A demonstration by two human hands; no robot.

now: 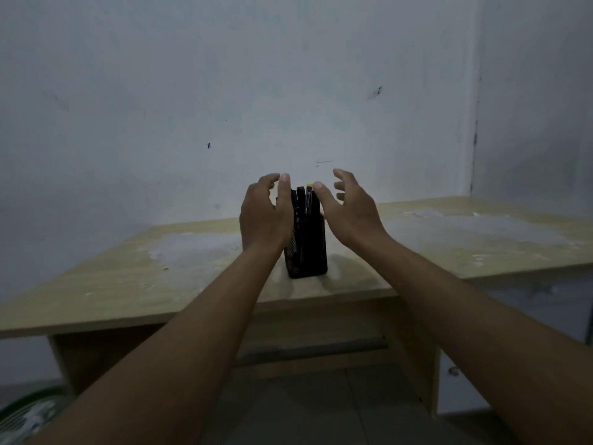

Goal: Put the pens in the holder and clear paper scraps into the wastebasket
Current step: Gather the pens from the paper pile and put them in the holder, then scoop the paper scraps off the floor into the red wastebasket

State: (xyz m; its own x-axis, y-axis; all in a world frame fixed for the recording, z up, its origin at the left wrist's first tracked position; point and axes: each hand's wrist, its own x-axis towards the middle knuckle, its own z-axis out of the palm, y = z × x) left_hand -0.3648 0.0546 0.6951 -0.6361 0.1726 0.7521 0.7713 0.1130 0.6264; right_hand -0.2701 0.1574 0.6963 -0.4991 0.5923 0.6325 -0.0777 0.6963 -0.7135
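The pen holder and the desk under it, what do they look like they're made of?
The pen holder looks like black metal mesh with a matte finish: a fine grid shows on its left side. Plastic can't be ruled out in this dim light. The desk looks like laminated board with a pale wood-grain print: it has flat square edges and whitish worn patches on top.

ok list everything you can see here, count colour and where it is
desk: one, light wood with pale whitish patches, against the wall
holder: one, black mesh, upright near the desk's front edge, centre
pens: several, dark, one with a yellow tip, standing in the holder; exact count unclear
wastebasket: one, green rim, light contents, on the floor at lower left, partly cut off
wall: grey-white, scuffed, behind the desk
left hand: one, fingers spread, beside the holder's left side
right hand: one, fingers spread, beside the holder's right side
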